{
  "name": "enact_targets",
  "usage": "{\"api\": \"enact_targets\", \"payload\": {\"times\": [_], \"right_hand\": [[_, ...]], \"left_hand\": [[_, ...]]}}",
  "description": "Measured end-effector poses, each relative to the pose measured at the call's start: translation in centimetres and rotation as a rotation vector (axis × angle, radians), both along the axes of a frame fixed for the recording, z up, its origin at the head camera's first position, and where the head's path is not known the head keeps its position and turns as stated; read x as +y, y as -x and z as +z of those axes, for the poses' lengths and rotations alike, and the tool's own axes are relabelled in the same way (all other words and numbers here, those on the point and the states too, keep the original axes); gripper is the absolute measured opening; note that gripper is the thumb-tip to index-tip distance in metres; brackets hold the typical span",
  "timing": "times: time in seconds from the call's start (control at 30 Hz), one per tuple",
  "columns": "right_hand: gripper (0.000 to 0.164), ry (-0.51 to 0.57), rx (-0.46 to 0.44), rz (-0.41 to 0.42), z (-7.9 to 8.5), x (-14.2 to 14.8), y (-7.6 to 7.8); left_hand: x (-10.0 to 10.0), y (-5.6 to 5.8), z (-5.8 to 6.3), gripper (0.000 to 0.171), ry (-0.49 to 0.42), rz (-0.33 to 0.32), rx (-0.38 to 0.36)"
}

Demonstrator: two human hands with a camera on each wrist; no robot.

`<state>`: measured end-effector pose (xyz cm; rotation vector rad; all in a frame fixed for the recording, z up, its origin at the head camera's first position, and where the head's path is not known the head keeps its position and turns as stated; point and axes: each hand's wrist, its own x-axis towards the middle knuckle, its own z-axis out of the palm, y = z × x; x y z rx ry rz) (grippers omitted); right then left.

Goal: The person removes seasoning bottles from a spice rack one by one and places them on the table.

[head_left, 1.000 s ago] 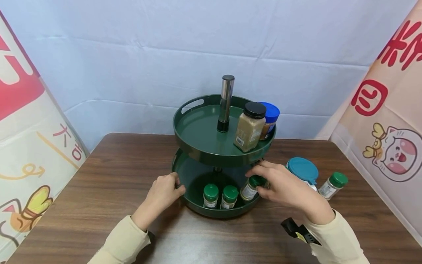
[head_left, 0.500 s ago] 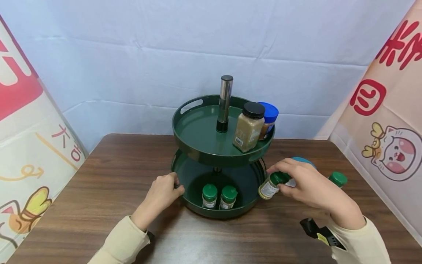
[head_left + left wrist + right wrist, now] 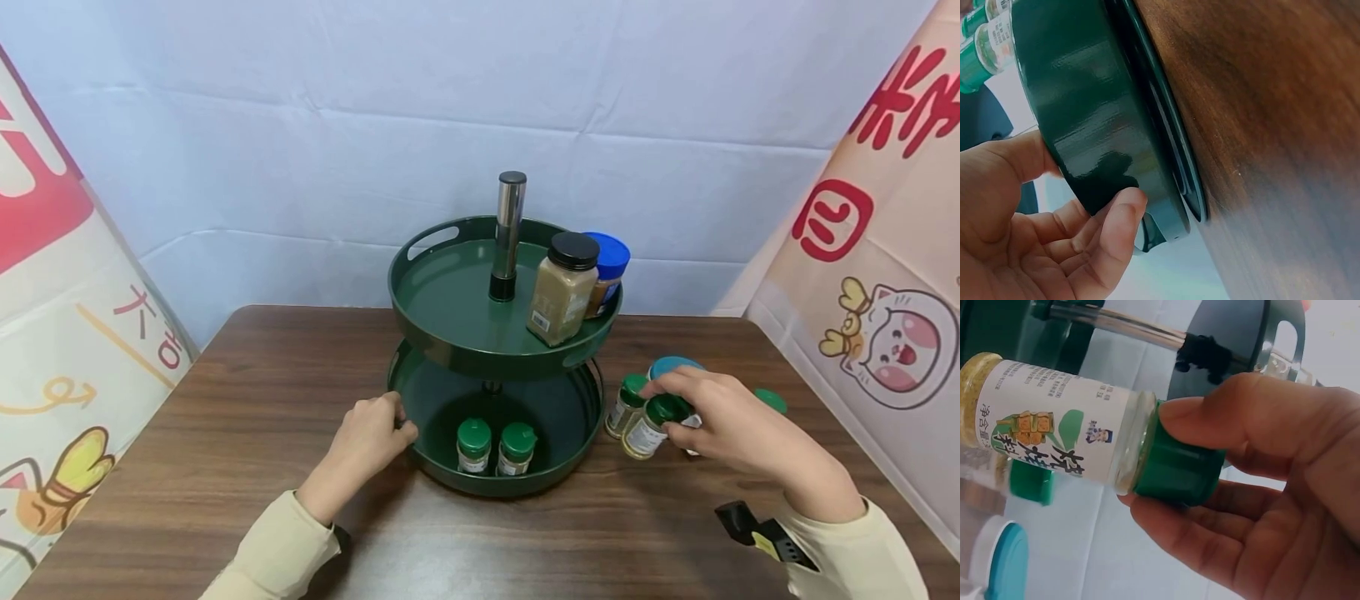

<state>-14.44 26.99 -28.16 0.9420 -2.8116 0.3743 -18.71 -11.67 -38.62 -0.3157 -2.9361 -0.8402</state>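
A dark green two-tier turntable rack [image 3: 450, 350] stands on the table. My left hand [image 3: 369, 442] grips the left rim of its lower tray; in the left wrist view the thumb and curled fingers [image 3: 1119, 225] lie by the handle cutout. To the right of the rack, my right hand [image 3: 723, 417] pinches a small glass spice jar [image 3: 1047, 419] by its green lid, the jar tilted over the table. Close behind it stands another green-lidded spice jar [image 3: 621, 412]. Two similar jars [image 3: 474, 446] stand at the front of the lower tray.
On the upper tray are a square black-lidded jar [image 3: 558, 300] and a blue-lidded jar [image 3: 609, 258]. A teal-lidded container [image 3: 671, 365] and a further green lid [image 3: 771, 400] show partly behind my right hand. A pale cloth backdrop [image 3: 337, 183] hangs behind the table [image 3: 300, 358].
My right hand has lifted the spice jar off the lower tray's right edge and carried it right, over the table. Another green-lidded jar has come into view beside it. My left hand stays put.
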Motion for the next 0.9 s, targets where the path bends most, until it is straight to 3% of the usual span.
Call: {"api": "enact_targets", "payload": {"times": [0.13,0.9], "right_hand": [[0.035,-0.013,-0.046,-0.036,-0.4,0.5,0.2],[0.031,-0.034,-0.078,-0.11,-3.3,2.5,1.7]], "left_hand": [[0.0,0.0,-0.1,0.013,-0.003,-0.003,0.004],[-0.1,0.1,-0.2,0.014,-0.004,-0.005,0.011]]}}
